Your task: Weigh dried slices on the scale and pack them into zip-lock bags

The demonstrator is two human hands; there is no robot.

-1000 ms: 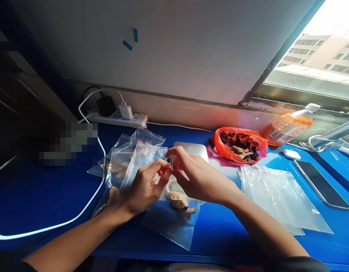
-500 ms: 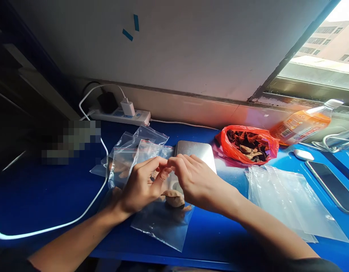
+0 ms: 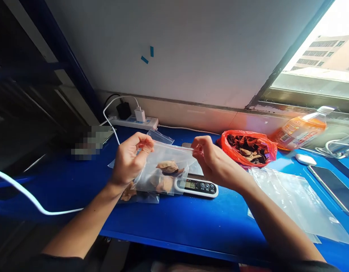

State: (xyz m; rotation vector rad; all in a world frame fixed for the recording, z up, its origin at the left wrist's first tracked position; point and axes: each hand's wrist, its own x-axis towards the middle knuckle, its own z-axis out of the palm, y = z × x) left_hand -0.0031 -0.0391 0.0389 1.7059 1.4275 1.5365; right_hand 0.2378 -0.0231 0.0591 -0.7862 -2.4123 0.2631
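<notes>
1. In hand, by judgement: closing of a clear zip bag [image 3: 180, 156], with pressing or pulling along its red-lined strip [image 3: 174, 146]. Fully sealed or not, impossible to tell.
2. At left hand [image 3: 131, 156]: fingers [image 3: 144, 142] closed in a pinch upon the left end of the strip.
3. At right hand [image 3: 212, 160]: fingers also closed, pinching the other end, with exact contact partly hidden behind the knuckles.
4. Place of the clear zip bag: held up over the table [image 3: 151, 226], between both hands, mouth at top and stretched almost straight. Inside, a pale brown dried piece [image 3: 167, 166]. Overlapping in view the scale [image 3: 214, 192]; touching it or not, impossible to tell.
5. For the next move, probably necessary: to keep both ends firmly pinched, to check the strip along its whole length, then to lay down the bag gently, away from the display [image 3: 191, 185].
6. Different from half a second ago: hands well apart now, instead of fingertips meeting; bag raised, strip visible in full between; display uncovered, reading 0.0.
7. Without change: red bag [image 3: 224, 148] with dried pieces [image 3: 249, 151] beyond the right hand, and flat clear bags [image 3: 296, 204] to its right.
</notes>
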